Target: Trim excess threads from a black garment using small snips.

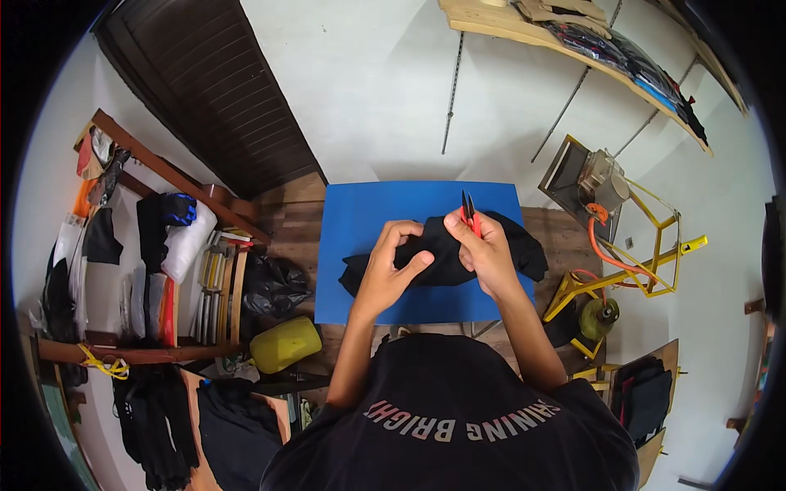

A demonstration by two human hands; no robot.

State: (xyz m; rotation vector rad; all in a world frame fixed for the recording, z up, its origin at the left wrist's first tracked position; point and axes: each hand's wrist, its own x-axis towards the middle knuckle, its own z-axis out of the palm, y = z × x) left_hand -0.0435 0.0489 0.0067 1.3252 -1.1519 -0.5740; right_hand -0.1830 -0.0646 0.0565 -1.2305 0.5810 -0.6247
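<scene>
A black cloth garment (442, 260) lies bunched across the blue tabletop (348, 214), its right end reaching the table's right edge. In my right hand (494, 255) is a pair of thread snips (469, 214) with red handles. The dark pointed blades stick up, away from me, and sit slightly apart at the tips. My left hand (383, 272) is over the left part of the garment, fingers bent and thumb held apart from them. I see nothing between those fingers. Both hands partly cover the garment.
At the left stands a wooden shelf (123, 352) with rolls, bags and folded cloth. A yellow-green container (285, 344) and a black plastic bag (274, 282) rest on the floor beside it. Right of the table is a yellow metal frame (655, 274) with an orange hose. A wall shelf (524, 37) holds packages.
</scene>
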